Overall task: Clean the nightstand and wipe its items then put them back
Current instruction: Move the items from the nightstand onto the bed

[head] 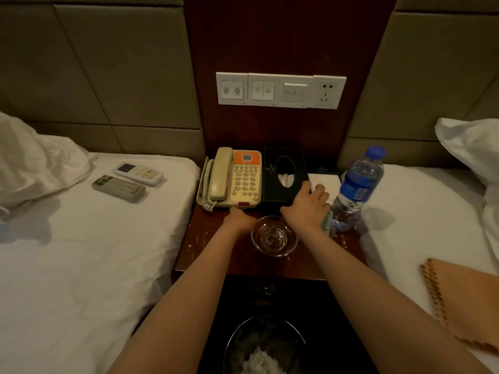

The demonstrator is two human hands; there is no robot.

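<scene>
Black plastic lines the waste bin [266, 346] on the floor closest to the person, with crumpled white paper inside. Off to the right, an orange cloth [464, 300] lies flat on the right bed [421, 238].

Both bare forearms reach forward over the dark reddish wood nightstand [210, 255], which stands between the two beds and shows pale smears on its top. A clear glass bowl [274, 236] sits near its front middle, between the two wrists.

The left hand [240, 218] is down at the front edge of the beige telephone [235, 179] with its fingers curled under. I cannot tell whether it grips the phone or only touches it. The right hand [307, 203] grasps the near right corner of the black tissue box [286, 174], thumb on top and fingers curled round the side. Phone and box stand side by side at the back of the nightstand.

Just right of the box lies a white paper [325, 180]. A blue-labelled water bottle [356, 190] stands upright at the right edge, with a small green packet [327, 222] beside its base.

On the left bed [81, 252] lie a grey remote [118, 188] and, just beyond it, a white remote [138, 173]. Farther back, a white switch panel [280, 90] is mounted on the wood wall above the telephone.
</scene>
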